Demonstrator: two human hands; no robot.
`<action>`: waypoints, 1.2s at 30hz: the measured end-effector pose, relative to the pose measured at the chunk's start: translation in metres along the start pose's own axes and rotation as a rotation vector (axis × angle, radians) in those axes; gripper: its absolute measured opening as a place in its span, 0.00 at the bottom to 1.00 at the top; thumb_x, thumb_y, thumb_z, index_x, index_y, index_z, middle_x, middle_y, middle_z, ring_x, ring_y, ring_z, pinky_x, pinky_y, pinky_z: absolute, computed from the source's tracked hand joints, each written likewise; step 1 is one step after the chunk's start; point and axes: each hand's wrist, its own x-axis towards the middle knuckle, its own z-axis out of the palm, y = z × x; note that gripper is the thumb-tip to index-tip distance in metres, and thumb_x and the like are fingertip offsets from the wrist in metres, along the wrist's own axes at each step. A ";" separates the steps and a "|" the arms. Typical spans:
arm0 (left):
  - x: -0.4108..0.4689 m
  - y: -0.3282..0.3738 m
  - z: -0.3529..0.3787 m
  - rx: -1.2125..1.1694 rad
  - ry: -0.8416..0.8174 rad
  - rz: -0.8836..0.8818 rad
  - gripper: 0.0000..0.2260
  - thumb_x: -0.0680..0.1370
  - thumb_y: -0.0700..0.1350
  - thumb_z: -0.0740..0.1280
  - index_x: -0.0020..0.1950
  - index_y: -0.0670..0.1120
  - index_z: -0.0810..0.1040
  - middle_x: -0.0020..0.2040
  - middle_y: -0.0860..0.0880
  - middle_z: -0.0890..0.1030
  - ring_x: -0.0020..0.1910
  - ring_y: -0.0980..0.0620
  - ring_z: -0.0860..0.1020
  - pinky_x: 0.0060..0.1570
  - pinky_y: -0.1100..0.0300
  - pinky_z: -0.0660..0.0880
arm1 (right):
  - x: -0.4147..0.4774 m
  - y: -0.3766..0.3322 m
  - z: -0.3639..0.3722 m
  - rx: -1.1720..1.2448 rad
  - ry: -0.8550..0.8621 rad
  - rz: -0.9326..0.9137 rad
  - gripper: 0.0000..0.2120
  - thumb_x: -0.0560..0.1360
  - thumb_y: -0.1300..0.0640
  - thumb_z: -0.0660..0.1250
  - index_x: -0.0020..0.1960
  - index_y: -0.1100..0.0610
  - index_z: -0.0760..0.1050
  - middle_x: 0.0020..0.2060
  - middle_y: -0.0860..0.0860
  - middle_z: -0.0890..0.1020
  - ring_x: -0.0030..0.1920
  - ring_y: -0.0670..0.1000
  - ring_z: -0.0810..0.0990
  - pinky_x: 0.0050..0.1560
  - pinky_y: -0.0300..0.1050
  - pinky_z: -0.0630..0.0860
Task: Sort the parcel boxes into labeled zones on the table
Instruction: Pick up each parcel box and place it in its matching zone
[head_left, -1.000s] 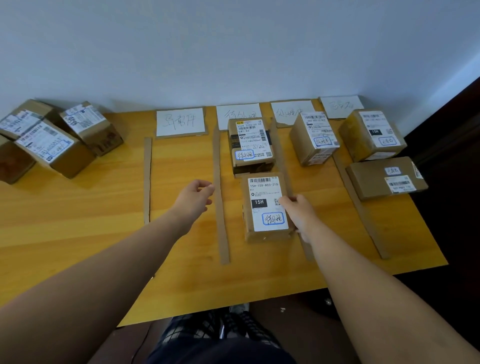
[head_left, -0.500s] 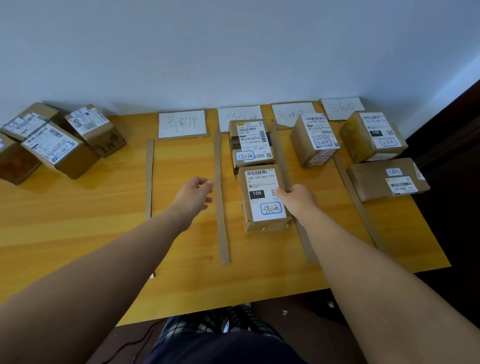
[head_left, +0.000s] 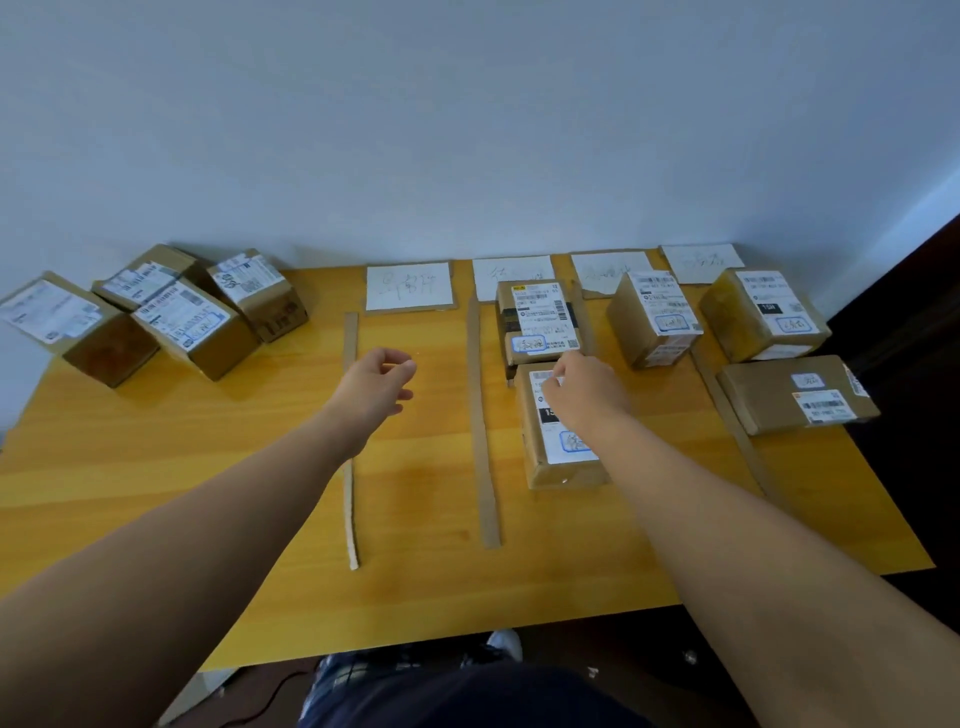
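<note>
A brown parcel box (head_left: 566, 467) with a white label lies flat in the second zone. My right hand (head_left: 587, 397) hovers over its top, fingers loosely bent and not wrapped around any edge. Behind it sits another labelled box (head_left: 540, 317). My left hand (head_left: 376, 387) hangs empty above the first zone, fingers loosely curled. One upright box (head_left: 652, 317) stands in the third zone. Two boxes (head_left: 761, 312) (head_left: 795, 392) are in the fourth. Several unsorted boxes (head_left: 192, 332) are piled at the far left of the wooden table (head_left: 156, 467).
White handwritten zone cards (head_left: 408, 286) (head_left: 511, 270) (head_left: 608, 265) (head_left: 701, 262) line the back edge by the wall. Cardboard strips (head_left: 350, 415) (head_left: 480, 415) divide the zones. The table's right edge drops off beside the fourth zone.
My right hand left the box's right side and now sits over its top. The box has slid back against the box behind it. My left hand has barely moved.
</note>
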 end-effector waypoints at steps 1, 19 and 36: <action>0.001 -0.001 -0.010 0.002 0.009 0.003 0.12 0.81 0.48 0.61 0.62 0.45 0.73 0.55 0.47 0.78 0.51 0.50 0.78 0.43 0.60 0.75 | 0.000 -0.011 0.000 0.020 -0.003 -0.025 0.09 0.79 0.55 0.58 0.53 0.59 0.73 0.47 0.54 0.79 0.47 0.55 0.77 0.41 0.50 0.78; 0.053 -0.085 -0.257 0.244 0.156 0.011 0.12 0.81 0.48 0.60 0.63 0.48 0.71 0.55 0.52 0.75 0.50 0.51 0.75 0.42 0.59 0.72 | 0.025 -0.290 0.131 0.282 -0.160 -0.369 0.18 0.79 0.55 0.61 0.68 0.53 0.67 0.64 0.51 0.72 0.60 0.52 0.74 0.57 0.47 0.73; 0.129 -0.144 -0.339 0.302 0.054 -0.070 0.15 0.80 0.46 0.62 0.66 0.45 0.71 0.60 0.48 0.75 0.51 0.53 0.73 0.47 0.61 0.68 | 0.086 -0.408 0.215 -0.082 -0.245 -0.242 0.59 0.65 0.32 0.70 0.77 0.63 0.43 0.74 0.57 0.53 0.74 0.56 0.55 0.72 0.49 0.58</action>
